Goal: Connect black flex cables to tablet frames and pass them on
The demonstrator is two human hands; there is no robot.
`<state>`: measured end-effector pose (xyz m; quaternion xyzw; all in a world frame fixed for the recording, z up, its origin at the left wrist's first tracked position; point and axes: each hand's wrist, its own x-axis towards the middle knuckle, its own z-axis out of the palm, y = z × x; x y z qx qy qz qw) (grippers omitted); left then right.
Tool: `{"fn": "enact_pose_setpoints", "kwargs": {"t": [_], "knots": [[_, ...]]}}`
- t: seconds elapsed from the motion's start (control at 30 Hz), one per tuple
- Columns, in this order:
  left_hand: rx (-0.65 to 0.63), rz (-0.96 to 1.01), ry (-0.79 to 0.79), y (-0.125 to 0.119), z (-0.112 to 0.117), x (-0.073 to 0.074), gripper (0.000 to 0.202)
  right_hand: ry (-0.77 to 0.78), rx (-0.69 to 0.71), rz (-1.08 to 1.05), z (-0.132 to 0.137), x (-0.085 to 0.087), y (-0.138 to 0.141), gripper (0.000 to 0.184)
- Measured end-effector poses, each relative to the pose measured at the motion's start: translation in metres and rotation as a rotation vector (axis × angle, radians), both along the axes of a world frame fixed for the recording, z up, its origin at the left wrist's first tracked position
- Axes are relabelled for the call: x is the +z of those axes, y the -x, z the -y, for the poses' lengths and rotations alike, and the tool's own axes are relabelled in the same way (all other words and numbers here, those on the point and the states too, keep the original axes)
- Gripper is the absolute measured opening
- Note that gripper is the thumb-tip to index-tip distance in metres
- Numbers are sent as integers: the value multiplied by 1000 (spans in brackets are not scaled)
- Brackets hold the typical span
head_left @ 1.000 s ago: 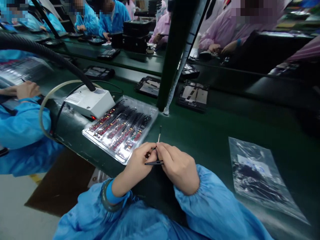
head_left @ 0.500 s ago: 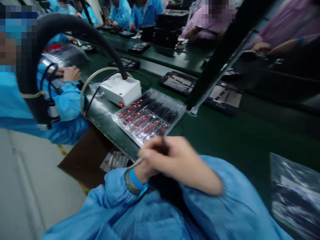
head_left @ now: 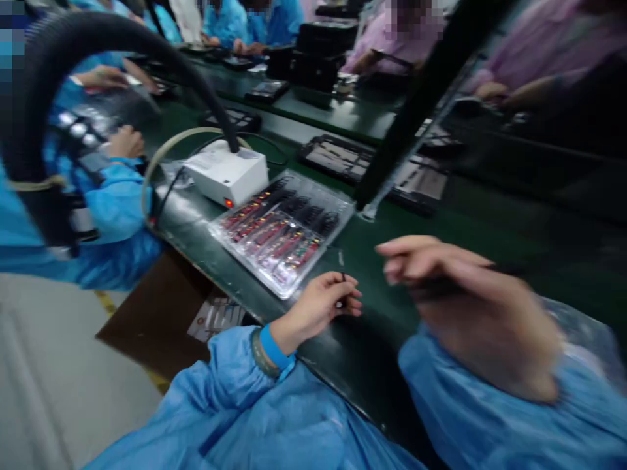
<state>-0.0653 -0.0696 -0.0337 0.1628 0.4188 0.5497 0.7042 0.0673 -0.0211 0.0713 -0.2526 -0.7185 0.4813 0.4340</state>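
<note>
My left hand (head_left: 323, 303) is closed near the table edge, thumb and fingers pinching a small black part (head_left: 343, 287). A thin piece seems to stick up from it; its kind is too small to tell. To the right, my right hand (head_left: 455, 294) is raised over the table, blurred by motion. A slim dark tool (head_left: 507, 269) appears to lie across its curled fingers, mostly hidden. Just beyond my left hand lies a clear plastic tray (head_left: 289, 287) holding several red circuit boards (head_left: 259, 228) with black wires (head_left: 313, 212).
A white box (head_left: 228, 173) with a red light and a black hose (head_left: 122, 39) stands behind the tray. A dark post (head_left: 416, 98) rises right of it. Black device housings (head_left: 337, 156) lie further back. Co-workers sit around; one's hand (head_left: 126, 142) is at left. A cardboard box (head_left: 151, 313) sits below.
My hands were together in front of me and are now apart. The right hand has swung right; the left has moved slightly up and right with the small black part. The view has shifted slightly.
</note>
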Motion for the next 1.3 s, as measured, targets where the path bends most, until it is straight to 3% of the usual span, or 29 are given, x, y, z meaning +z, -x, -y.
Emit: {"fn": "enact_pose_setpoints", "kwargs": {"t": [0.07, 0.13, 0.2, 0.3, 0.47, 0.67, 0.93, 1.3], "knots": [[-43, 17, 5, -8, -2, 5, 6, 82, -341, -157, 0, -7, -66, 42], [-62, 22, 15, -14, -4, 12, 6, 153, -705, -285, 7, -23, -122, 44], [-102, 20, 54, -21, -8, 20, 9, 202, -984, -327, 21, -44, -169, 42], [-204, 0, 113, -39, -17, 32, 12, 261, -1171, -295, 48, -75, -219, 29], [-375, -50, 96, -86, -34, 38, 15, 311, -1203, -129, 83, -119, -256, 31], [-530, -42, 184, -127, -48, 28, 15, 291, -1193, 19, 79, -151, -263, 32], [-542, 4, 280, -137, -53, 16, 22, 179, -1151, 96, 71, -148, -257, 20], [-561, 44, 306, -142, -55, 9, 23, 141, -1163, 165, 69, -149, -257, 17]]}}
